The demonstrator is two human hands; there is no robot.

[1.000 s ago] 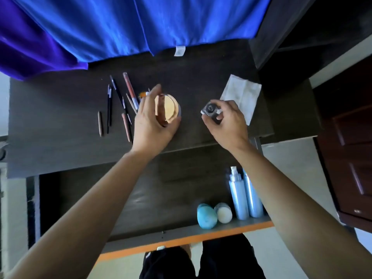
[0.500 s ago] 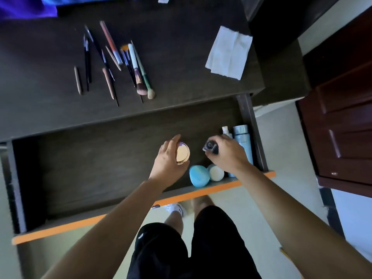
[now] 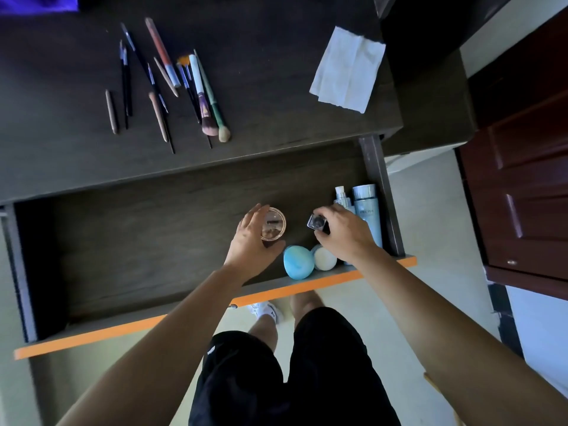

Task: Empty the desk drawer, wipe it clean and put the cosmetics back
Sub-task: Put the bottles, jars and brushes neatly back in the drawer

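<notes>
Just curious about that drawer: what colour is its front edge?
Bright orange. The drawer's front edge shows clearly in the head view, against the dark brown inside.

Both arms extended forward; left hand fingers curled, right hand pinching (palms down).

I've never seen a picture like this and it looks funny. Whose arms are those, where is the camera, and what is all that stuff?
The camera sits on a person's head and looks down, so you see their own arms, black shorts and feet. They are putting make-up things into an open desk drawer with an orange front edge. The left hand holds a round clear-topped jar. The right hand holds a small dark bottle. Already in the drawer are a blue egg-shaped case, a white round pot and two tall pale blue bottles. Up on the desk top lie brushes and pencils and a white wipe.
</notes>
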